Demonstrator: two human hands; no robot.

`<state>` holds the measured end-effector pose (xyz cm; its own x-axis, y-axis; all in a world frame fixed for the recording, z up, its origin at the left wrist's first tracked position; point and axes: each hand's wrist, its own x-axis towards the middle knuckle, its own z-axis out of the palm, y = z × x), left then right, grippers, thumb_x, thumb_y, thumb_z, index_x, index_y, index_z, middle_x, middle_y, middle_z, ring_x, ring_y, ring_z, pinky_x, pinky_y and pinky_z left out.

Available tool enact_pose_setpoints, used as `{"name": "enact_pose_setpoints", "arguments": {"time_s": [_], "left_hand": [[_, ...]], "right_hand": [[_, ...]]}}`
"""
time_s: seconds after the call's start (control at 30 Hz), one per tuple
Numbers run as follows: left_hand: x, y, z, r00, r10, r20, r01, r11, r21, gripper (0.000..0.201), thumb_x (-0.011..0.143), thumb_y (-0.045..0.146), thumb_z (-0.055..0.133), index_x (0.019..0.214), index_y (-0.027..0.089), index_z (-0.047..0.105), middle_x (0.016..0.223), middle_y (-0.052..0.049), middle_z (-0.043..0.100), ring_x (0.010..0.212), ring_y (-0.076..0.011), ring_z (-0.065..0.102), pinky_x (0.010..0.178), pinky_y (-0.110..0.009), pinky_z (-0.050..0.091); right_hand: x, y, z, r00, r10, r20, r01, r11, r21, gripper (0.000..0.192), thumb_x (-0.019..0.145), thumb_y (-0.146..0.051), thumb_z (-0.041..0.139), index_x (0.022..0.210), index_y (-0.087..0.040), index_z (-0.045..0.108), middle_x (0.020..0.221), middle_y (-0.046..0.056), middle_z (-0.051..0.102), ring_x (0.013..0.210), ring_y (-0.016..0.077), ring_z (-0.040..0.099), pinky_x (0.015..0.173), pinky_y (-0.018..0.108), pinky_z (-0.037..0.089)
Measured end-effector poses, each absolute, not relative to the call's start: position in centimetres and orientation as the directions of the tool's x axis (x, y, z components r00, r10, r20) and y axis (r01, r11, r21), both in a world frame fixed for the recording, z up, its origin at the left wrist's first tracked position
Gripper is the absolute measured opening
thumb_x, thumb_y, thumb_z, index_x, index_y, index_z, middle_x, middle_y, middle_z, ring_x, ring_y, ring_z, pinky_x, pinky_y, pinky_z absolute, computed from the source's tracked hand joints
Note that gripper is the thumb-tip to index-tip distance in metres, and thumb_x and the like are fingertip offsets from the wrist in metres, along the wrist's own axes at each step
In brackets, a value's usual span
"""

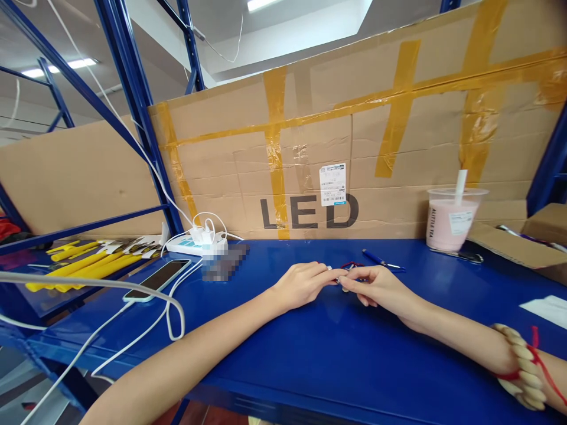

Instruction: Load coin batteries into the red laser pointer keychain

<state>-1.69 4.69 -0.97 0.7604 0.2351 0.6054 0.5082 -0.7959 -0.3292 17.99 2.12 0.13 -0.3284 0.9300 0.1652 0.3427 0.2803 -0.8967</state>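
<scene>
My left hand (303, 284) rests palm down on the blue tabletop (283, 366), its fingers together and reaching right. My right hand (383, 290) meets it from the other side, thumb and forefinger pinched at the left fingertips. Something small sits between the fingers; it is too small and too covered to name. Just behind the touching fingertips lies a thin red cord (352, 265), partly hidden by the hands. A blue pen (375, 257) lies a little beyond my right hand. Around my right wrist are a pale beaded bracelet (525, 369) and a red string.
At the left, a phone (159, 278) lies by white cables and a power strip (190, 243). Yellow-handled tools (84, 268) lie on the neighbouring shelf. A cup of pink drink (454, 221) stands back right, near an open carton (518, 245). A taped cardboard panel (239, 177) closes the back.
</scene>
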Motion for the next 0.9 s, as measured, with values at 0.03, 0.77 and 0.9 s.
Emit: {"name": "enact_pose_setpoints", "arguments": {"time_s": [0.03, 0.77, 0.9], "left_hand": [[-1.65, 4.71, -0.97, 0.762, 0.245, 0.6, 0.513, -0.793, -0.328, 0.038, 0.102, 0.027, 0.02, 0.113, 0.016, 0.054, 0.081, -0.004, 0.063, 0.074, -0.0136, 0.063, 0.071, -0.024, 0.053], [-1.1, 4.64, -0.76, 0.718, 0.431, 0.547, 0.64, -0.717, -0.275, 0.019, 0.096, 0.018, 0.036, 0.11, 0.016, 0.049, 0.09, -0.003, 0.067, 0.078, -0.0173, 0.067, 0.058, -0.025, 0.05], [-1.08, 4.64, -0.7, 0.721, 0.412, 0.557, 0.629, -0.726, -0.277, 0.019, 0.097, 0.018, 0.035, 0.109, 0.015, 0.05, 0.089, -0.003, 0.067, 0.077, -0.0171, 0.066, 0.059, -0.025, 0.05]], "right_hand": [[18.02, 2.24, 0.01, -0.328, 0.932, 0.151, 0.341, 0.266, -0.902, 0.05, 0.064, -0.065, 0.064, 0.065, -0.016, 0.065, 0.04, -0.004, 0.045, 0.04, 0.0076, 0.036, 0.041, 0.023, 0.028], [18.14, 2.6, 0.35, -0.207, 0.859, 0.468, 0.496, 0.504, -0.707, 0.051, 0.061, -0.067, 0.066, 0.075, -0.018, 0.07, 0.058, 0.004, 0.064, 0.038, 0.0126, 0.05, 0.043, 0.027, 0.041], [18.33, 2.59, 0.52, -0.218, 0.781, 0.585, 0.523, 0.599, -0.606, 0.052, 0.064, -0.07, 0.062, 0.074, -0.02, 0.072, 0.071, 0.006, 0.068, 0.041, 0.0117, 0.051, 0.047, 0.029, 0.043]]}}
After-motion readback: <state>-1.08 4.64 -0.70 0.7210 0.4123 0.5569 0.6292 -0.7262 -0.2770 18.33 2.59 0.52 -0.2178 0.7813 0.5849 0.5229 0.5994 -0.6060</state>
